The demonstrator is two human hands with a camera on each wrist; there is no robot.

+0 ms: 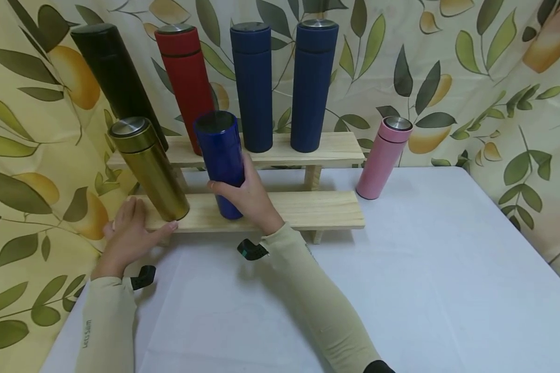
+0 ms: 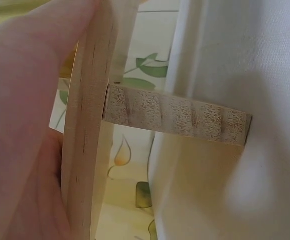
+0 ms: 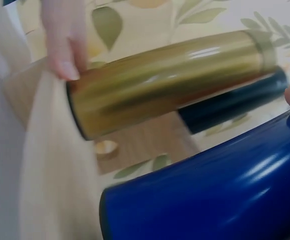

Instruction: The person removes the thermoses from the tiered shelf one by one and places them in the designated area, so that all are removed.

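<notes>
My right hand grips a glossy blue thermos bottle, thumb and fingers on opposite sides. Its base is at the lower shelf; whether it touches the wood I cannot tell. A gold thermos bottle with a steel cap stands on the shelf's left part, also seen in the right wrist view. At that shelf's left end my left hand rests on the board, its thumb pointing toward the gold bottle's base. The left wrist view shows the palm against the board edge.
On the higher shelf behind stand a black bottle, a red bottle and two dark blue bottles. A pink bottle stands on the white-covered table, right of the shelves. Leaf-patterned cloth hangs behind.
</notes>
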